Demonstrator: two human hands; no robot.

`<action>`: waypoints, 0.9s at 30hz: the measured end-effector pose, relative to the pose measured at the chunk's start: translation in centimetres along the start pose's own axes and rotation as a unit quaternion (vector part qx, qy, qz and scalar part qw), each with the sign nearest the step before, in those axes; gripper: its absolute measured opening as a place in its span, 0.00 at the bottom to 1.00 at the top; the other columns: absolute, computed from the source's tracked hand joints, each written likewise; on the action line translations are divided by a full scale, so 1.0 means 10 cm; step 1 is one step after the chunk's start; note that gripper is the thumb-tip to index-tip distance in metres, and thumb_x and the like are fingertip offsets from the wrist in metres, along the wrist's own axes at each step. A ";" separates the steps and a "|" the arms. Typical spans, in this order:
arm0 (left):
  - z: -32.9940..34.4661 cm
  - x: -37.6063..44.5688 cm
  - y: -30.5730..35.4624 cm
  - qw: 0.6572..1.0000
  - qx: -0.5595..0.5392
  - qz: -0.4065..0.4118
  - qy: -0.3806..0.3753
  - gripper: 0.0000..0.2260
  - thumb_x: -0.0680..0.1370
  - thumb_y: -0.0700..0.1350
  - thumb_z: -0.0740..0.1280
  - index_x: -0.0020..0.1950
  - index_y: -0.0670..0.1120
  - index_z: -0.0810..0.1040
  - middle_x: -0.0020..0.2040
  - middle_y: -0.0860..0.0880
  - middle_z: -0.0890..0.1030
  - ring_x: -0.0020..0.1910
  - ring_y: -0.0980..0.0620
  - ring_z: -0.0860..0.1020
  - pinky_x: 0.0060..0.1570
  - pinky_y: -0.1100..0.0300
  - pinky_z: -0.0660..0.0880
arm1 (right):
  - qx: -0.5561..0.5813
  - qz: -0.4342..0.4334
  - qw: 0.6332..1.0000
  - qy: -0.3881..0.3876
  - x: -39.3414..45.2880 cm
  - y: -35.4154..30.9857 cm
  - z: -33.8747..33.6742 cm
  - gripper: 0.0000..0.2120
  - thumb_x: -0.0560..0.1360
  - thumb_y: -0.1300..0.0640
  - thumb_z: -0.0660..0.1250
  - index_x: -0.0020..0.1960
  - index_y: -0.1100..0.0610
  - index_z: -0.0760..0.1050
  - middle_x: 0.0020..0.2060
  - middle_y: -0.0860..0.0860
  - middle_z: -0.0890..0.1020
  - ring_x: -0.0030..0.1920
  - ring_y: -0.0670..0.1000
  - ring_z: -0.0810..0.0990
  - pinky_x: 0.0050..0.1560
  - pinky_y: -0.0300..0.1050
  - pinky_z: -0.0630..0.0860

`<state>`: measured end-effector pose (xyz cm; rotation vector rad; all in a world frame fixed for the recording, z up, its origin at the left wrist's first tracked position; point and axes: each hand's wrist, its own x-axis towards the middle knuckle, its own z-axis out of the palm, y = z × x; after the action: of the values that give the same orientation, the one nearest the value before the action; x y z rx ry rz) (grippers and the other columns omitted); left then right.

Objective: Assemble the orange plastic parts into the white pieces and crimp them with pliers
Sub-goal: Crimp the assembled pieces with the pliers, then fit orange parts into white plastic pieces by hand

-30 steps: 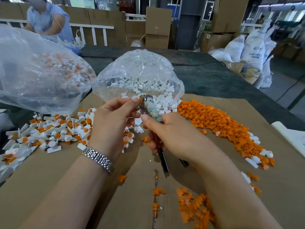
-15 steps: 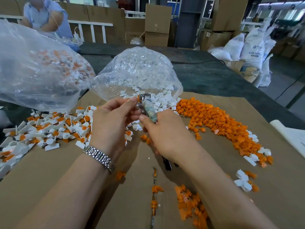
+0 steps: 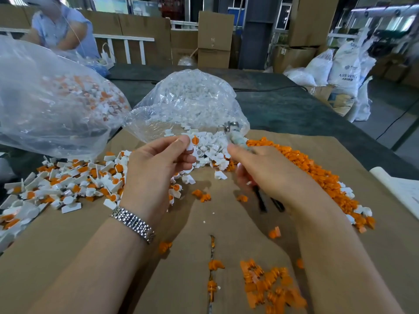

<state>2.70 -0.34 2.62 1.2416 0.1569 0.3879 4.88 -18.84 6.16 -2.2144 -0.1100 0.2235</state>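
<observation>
The pliers, gripped in the right hand, have pulled away from the assembled orange-and-white piece pinched in the left hand, suggesting it is crimped and ready for the finished pile.

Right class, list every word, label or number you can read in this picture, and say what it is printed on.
"ABS" then blurred letters: white sack at far right.
Logo above it, and the smaller line below beginning "ABS": too blurred to read.
Marks on the tall cardboard box behind the table: too small to read.
Nothing else carries readable text.
</observation>
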 end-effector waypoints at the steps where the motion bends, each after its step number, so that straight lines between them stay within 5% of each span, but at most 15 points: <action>1: 0.00 0.00 0.00 1.000 0.007 0.002 0.000 0.05 0.78 0.41 0.72 0.48 0.39 0.86 0.40 0.44 0.85 0.38 0.50 0.83 0.40 0.63 0.80 | -0.061 -0.004 0.997 0.037 0.04 0.06 -0.03 0.22 0.80 0.38 0.62 0.44 0.56 0.77 0.34 0.51 0.79 0.33 0.47 0.79 0.36 0.45 0.74; 5: -0.01 0.00 -0.01 0.999 0.052 0.013 -0.006 0.04 0.77 0.42 0.74 0.45 0.45 0.88 0.40 0.45 0.86 0.38 0.51 0.83 0.39 0.62 0.80 | -0.221 0.032 0.969 0.106 0.17 0.26 -0.04 0.15 0.78 0.43 0.65 0.47 0.56 0.76 0.44 0.54 0.79 0.46 0.56 0.80 0.50 0.56 0.79; 10: -0.13 0.11 -0.03 0.971 0.221 0.056 0.078 0.02 0.76 0.44 0.75 0.44 0.51 0.86 0.38 0.51 0.86 0.34 0.57 0.83 0.32 0.65 0.79 | -0.331 0.089 0.930 0.132 0.23 0.36 -0.02 0.23 0.76 0.39 0.69 0.58 0.57 0.74 0.57 0.57 0.77 0.61 0.61 0.73 0.60 0.57 0.69; 13: -0.22 0.20 -0.04 0.908 0.389 0.104 0.119 0.03 0.78 0.45 0.73 0.50 0.49 0.84 0.43 0.52 0.85 0.40 0.54 0.83 0.39 0.55 0.81 | -0.350 0.094 0.925 0.119 0.24 0.38 0.01 0.26 0.75 0.37 0.70 0.61 0.56 0.74 0.63 0.59 0.74 0.67 0.62 0.69 0.62 0.59 0.68; 17: -0.26 0.25 -0.05 0.819 0.540 0.137 0.136 0.08 0.79 0.45 0.70 0.58 0.48 0.79 0.54 0.48 0.81 0.48 0.50 0.78 0.43 0.55 0.72 | -0.364 0.068 0.919 0.133 0.23 0.33 0.01 0.26 0.75 0.38 0.70 0.65 0.54 0.73 0.67 0.57 0.69 0.70 0.61 0.65 0.64 0.61 0.68; 19: -0.21 0.22 -0.08 0.802 0.561 0.184 0.096 0.12 0.78 0.45 0.70 0.62 0.48 0.78 0.60 0.46 0.78 0.55 0.47 0.77 0.51 0.51 0.74 | -0.328 0.000 0.935 0.133 0.21 0.31 -0.01 0.21 0.74 0.41 0.72 0.62 0.51 0.77 0.62 0.52 0.74 0.66 0.56 0.71 0.62 0.57 0.72; 22: -0.03 0.11 -0.15 0.770 0.575 0.263 -0.082 0.15 0.81 0.45 0.67 0.68 0.51 0.77 0.66 0.50 0.76 0.65 0.48 0.73 0.66 0.50 0.71 | -0.261 -0.059 0.963 0.029 0.13 0.24 -0.01 0.11 0.71 0.46 0.77 0.50 0.49 0.83 0.48 0.45 0.81 0.52 0.47 0.79 0.52 0.46 0.77; 24: 0.09 0.05 -0.24 0.720 0.609 0.270 -0.198 0.17 0.82 0.48 0.62 0.71 0.55 0.75 0.69 0.54 0.74 0.69 0.51 0.71 0.69 0.50 0.67 | -0.278 -0.053 0.959 -0.029 0.10 0.23 0.01 0.09 0.70 0.49 0.79 0.47 0.49 0.83 0.45 0.44 0.82 0.49 0.47 0.80 0.49 0.46 0.78; 27: 0.13 0.03 -0.34 0.668 0.654 0.250 -0.253 0.21 0.83 0.56 0.53 0.74 0.59 0.72 0.71 0.59 0.73 0.70 0.55 0.69 0.69 0.55 0.63 | -0.314 -0.064 0.947 -0.024 0.10 0.23 0.03 0.05 0.72 0.54 0.78 0.46 0.50 0.84 0.46 0.47 0.83 0.50 0.49 0.81 0.49 0.47 0.79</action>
<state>4.08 -2.28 -0.17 2.8204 -0.5186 0.3644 5.81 -19.83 4.00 -2.8236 -0.3965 0.1860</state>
